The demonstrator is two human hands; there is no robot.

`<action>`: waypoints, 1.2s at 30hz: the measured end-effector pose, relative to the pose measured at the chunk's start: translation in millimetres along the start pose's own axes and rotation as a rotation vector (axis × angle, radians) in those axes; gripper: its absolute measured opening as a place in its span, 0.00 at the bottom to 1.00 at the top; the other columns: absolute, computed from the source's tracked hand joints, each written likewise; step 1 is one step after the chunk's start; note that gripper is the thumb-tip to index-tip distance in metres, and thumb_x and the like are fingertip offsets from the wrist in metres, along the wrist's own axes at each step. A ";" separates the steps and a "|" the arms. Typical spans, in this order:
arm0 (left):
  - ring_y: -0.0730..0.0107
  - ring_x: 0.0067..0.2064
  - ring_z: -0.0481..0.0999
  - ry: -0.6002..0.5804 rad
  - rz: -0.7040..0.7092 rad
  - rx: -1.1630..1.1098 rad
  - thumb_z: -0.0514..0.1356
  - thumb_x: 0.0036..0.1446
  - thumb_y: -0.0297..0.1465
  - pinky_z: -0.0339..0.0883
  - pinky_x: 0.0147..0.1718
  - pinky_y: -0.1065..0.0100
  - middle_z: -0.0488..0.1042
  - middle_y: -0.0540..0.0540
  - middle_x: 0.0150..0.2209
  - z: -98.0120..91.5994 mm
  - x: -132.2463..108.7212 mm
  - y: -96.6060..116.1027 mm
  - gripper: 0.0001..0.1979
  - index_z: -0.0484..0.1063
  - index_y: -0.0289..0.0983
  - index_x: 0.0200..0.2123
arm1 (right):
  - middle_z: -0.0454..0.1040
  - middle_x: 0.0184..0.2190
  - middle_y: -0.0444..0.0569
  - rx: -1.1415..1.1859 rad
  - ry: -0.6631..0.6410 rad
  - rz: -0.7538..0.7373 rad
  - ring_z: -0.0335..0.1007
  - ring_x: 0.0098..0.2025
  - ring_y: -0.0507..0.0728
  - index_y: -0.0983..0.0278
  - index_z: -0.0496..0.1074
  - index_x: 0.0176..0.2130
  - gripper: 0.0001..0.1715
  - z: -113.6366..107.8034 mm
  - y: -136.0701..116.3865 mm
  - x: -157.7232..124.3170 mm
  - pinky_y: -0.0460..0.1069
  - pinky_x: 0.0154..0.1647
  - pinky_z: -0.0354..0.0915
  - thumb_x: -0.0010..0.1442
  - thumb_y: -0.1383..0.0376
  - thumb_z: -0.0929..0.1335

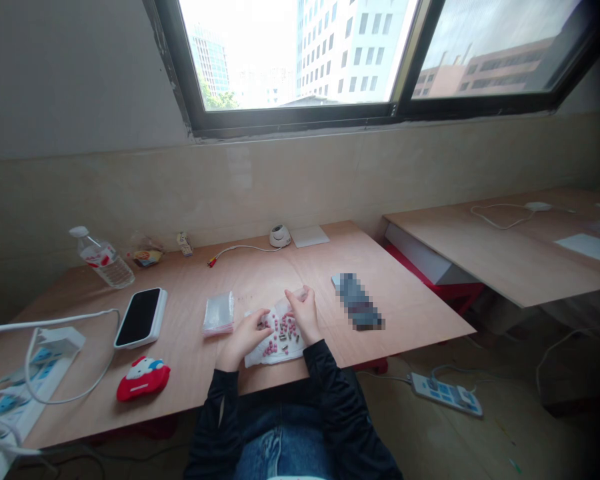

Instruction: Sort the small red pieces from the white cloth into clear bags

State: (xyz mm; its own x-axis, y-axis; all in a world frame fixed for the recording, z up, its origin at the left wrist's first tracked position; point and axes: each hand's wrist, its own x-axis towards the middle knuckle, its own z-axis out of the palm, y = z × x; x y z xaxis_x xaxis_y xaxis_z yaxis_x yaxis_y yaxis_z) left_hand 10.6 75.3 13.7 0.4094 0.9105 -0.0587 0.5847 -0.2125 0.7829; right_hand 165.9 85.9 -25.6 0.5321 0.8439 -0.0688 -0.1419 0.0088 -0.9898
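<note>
Small pink pieces [279,328] and short dark metal cylinders [293,335] lie scattered across a crumpled white tissue [258,359] at the middle of the frame, too small for any single piece's direction to be read. Together they form a loose patch whose long axis runs from lower left to upper right, following the tissue.

The left hand [243,340] comes in from the lower left, its curled fingers reaching the patch's left side. The right hand [304,315] sits over the upper right end, fingers bent downward, and is slightly nearer the dark cylinders. Both hands are partly closed rather than spread flat, but whether either grasps a piece cannot be told from here. A scrap of clear film [300,294] shows just above the right hand's fingers, and it may be touching them.

Just left of the tissue lies a clear resealable plastic bag [218,313]. A pixelated, unreadable object [357,301] lies to the right on the same wooden surface [420,313]. Farther left are a phone [140,319] in a white case and a red Hello Kitty pouch [143,378]. A plastic water bottle [101,257] stands at the upper left, and a white dome camera [280,235] sits against the wall at upper centre.
</note>
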 end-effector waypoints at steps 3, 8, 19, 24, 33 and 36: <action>0.56 0.52 0.71 0.006 -0.003 -0.008 0.60 0.48 0.28 0.61 0.53 0.61 0.72 0.37 0.51 -0.5 -0.2 0.9 0.23 0.70 0.33 0.50 | 0.72 0.42 0.55 -0.030 0.031 -0.020 0.71 0.41 0.62 0.64 0.59 0.54 0.38 0.3 1.2 0.3 0.52 0.34 0.69 0.47 0.57 0.70; 0.56 0.53 0.70 0.027 -0.008 -0.031 0.61 0.48 0.27 0.61 0.53 0.61 0.71 0.38 0.52 -0.6 0.3 0.6 0.24 0.69 0.34 0.50 | 0.73 0.38 0.55 -0.041 0.017 -0.071 0.70 0.43 0.63 0.67 0.58 0.56 0.42 2.3 -1.5 -3.0 0.53 0.37 0.67 0.45 0.58 0.71; 0.55 0.53 0.70 0.046 -0.006 -0.043 0.61 0.46 0.26 0.61 0.54 0.60 0.72 0.37 0.52 -0.2 -0.3 -2.3 0.23 0.71 0.34 0.49 | 0.71 0.45 0.59 -0.164 0.013 -0.132 0.67 0.49 0.65 0.69 0.55 0.58 0.46 6.0 -3.9 -7.8 0.56 0.48 0.63 0.45 0.55 0.71; 0.55 0.52 0.71 0.041 -0.009 -0.056 0.62 0.46 0.27 0.61 0.54 0.60 0.72 0.38 0.51 -0.4 0.1 -3.7 0.23 0.71 0.34 0.49 | 0.67 0.51 0.62 -0.214 0.002 -0.168 0.62 0.54 0.65 0.69 0.53 0.59 0.47 9.3 -3.2 -9.7 0.57 0.54 0.58 0.46 0.55 0.71; 0.57 0.52 0.71 0.046 -0.005 -0.089 0.62 0.47 0.27 0.62 0.53 0.61 0.73 0.39 0.50 -1.9 -3.2 -0.6 0.21 0.72 0.35 0.47 | 0.67 0.50 0.62 -0.242 -0.045 -0.190 0.64 0.52 0.64 0.69 0.51 0.60 0.48 9.2 -1.0 -9.4 0.57 0.52 0.60 0.46 0.55 0.71; 0.57 0.52 0.71 0.057 -0.023 -0.111 0.62 0.47 0.28 0.62 0.53 0.62 0.73 0.39 0.51 -1.7 -4.0 0.1 0.22 0.71 0.35 0.48 | 0.67 0.50 0.61 -0.220 -0.040 -0.209 0.64 0.52 0.63 0.68 0.51 0.60 0.49 9.8 0.2 -9.3 0.57 0.52 0.60 0.46 0.56 0.71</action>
State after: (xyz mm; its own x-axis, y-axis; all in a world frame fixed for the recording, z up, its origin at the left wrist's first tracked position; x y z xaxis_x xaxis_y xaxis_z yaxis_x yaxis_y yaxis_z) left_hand 7.8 72.3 15.1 0.3544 0.9340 -0.0446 0.5110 -0.1535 0.8457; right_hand 152.7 83.4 -24.0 0.4970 0.8564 0.1400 0.1537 0.0719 -0.9855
